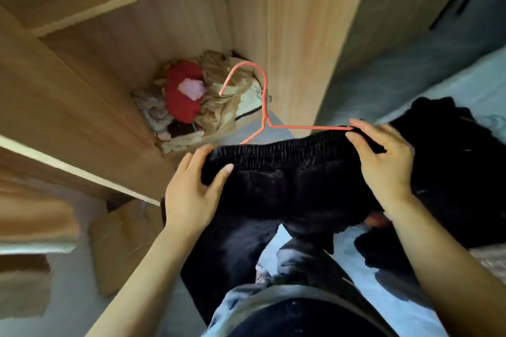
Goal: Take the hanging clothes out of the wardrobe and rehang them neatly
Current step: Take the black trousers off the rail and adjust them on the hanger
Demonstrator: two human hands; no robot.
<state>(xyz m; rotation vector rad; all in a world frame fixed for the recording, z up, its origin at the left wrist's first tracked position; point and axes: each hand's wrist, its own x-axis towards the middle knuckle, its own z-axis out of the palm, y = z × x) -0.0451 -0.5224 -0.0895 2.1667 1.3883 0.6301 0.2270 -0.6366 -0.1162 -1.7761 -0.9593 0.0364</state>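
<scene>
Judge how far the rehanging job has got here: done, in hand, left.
Done: the black trousers are out of the wardrobe. In hand: left hand and right hand grip their waistband on the coral hanger. Left: hanging them back; more dark clothes lie on the bed.

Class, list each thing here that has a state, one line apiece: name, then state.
black trousers: held up by the waistband, legs hanging.
orange hanger: hook free, arms reaching the waistband.
left hand: grips the waistband's left end.
right hand: pinches waistband and hanger tip.
wardrobe: open.
clothes pile: crumpled on the wardrobe floor.
</scene>
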